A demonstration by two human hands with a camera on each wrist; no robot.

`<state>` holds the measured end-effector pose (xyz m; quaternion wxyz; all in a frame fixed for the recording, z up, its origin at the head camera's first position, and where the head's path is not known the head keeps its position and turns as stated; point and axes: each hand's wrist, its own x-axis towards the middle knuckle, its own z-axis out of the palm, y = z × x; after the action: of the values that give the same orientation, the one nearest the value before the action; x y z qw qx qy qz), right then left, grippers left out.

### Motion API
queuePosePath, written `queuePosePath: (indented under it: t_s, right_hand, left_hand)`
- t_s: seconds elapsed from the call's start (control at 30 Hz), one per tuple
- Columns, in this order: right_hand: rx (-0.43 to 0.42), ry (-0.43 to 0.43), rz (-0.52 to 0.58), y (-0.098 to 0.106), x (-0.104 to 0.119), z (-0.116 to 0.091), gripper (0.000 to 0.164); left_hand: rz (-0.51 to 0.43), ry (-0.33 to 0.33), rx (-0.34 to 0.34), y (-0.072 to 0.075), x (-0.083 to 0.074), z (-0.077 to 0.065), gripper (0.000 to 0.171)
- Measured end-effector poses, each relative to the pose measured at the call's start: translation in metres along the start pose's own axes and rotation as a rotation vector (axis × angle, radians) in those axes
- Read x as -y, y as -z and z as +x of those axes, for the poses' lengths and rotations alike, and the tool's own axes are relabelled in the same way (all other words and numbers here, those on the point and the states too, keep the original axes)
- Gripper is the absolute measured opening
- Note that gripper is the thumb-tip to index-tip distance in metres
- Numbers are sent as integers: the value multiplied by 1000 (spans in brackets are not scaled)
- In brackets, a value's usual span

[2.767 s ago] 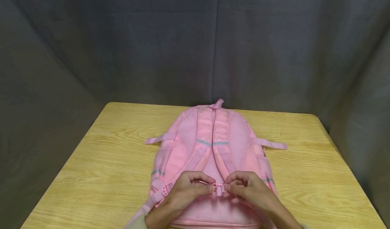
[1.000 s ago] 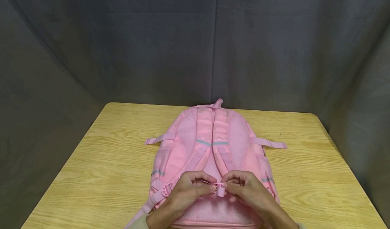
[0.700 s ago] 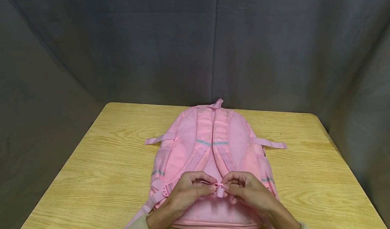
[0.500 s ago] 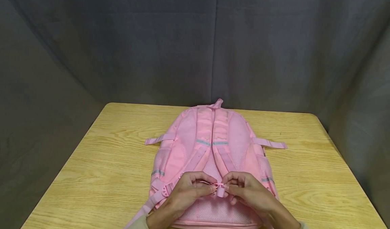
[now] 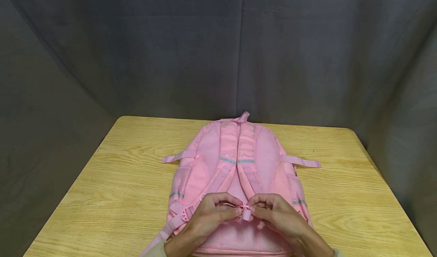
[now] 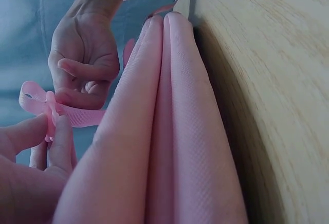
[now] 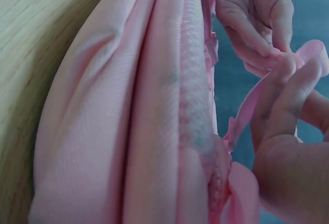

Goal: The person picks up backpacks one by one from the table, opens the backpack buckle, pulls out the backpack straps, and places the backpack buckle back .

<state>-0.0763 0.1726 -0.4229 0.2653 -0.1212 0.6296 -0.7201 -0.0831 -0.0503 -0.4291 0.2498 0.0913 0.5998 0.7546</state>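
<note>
A pink backpack (image 5: 264, 147) lies on the table with its shoulder straps facing up. Over its lower part, my left hand (image 5: 212, 214) pinches a small pink plastic buckle (image 6: 51, 112) between thumb and fingers. From the other side, my right hand (image 5: 279, 213) pinches the pink webbing strap at that buckle. A short loop of webbing (image 5: 246, 214) hangs between the two hands; in the right wrist view the webbing loop (image 7: 313, 54) stands out past the fingertips. Fingers partly hide the buckle, so how the webbing threads through it cannot be made out.
A wood-grain table (image 5: 112, 173) carries the backpack. Side straps (image 5: 302, 161) stick out left and right. Another pink buckle (image 5: 187, 213) sits on a shoulder strap's lower webbing, beside the left wrist. Dark grey curtains (image 5: 170, 52) surround the table.
Since the earliest frame, the right hand has come slightly closer to the left, and the webbing loop between them looks changed in shape. Over the last second both hands have stayed almost still.
</note>
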Motion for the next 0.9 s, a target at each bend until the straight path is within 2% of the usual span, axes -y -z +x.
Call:
queuePosePath:
  t_s: [0.17,0.33,0.63,0.9]
  right_hand:
    - [-77,-29,-3,-3,1,0,18]
    - [-86,-22,-4,-4,1,0,16]
    - [88,-19,27,3,1,-2,11]
    - [173,12,42,5,0,0,12]
  left_hand:
    - [-6,-2,-3,1,0,0,28]
    - [-12,-4,-2,1,1,1,28]
    - [-25,-8,20,1,1,0,27]
    - [-25,4,13,0,1,0,28]
